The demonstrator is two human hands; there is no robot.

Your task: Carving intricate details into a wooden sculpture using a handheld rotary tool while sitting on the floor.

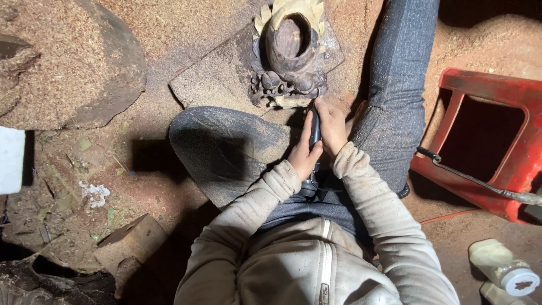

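A dark carved wooden piece (pixel 291 51) with a hollow top and knobby base stands on a flat dusty board (pixel 217 76) between my legs. Both hands hold a black rotary carving tool (pixel 314 133) whose tip touches the carving's lower right edge. My left hand (pixel 305 155) wraps the tool's body from the left. My right hand (pixel 332 127) grips it nearer the tip, fingers pointing at the carving. The tool's lower end disappears between my wrists.
Sawdust covers the ground. A large wood block (pixel 68 62) lies at the upper left, a red plastic stool (pixel 485 141) on its side at right with a metal rod (pixel 480 181) across it. A small wood offcut (pixel 132 243) and white bottles (pixel 505 268) lie nearby.
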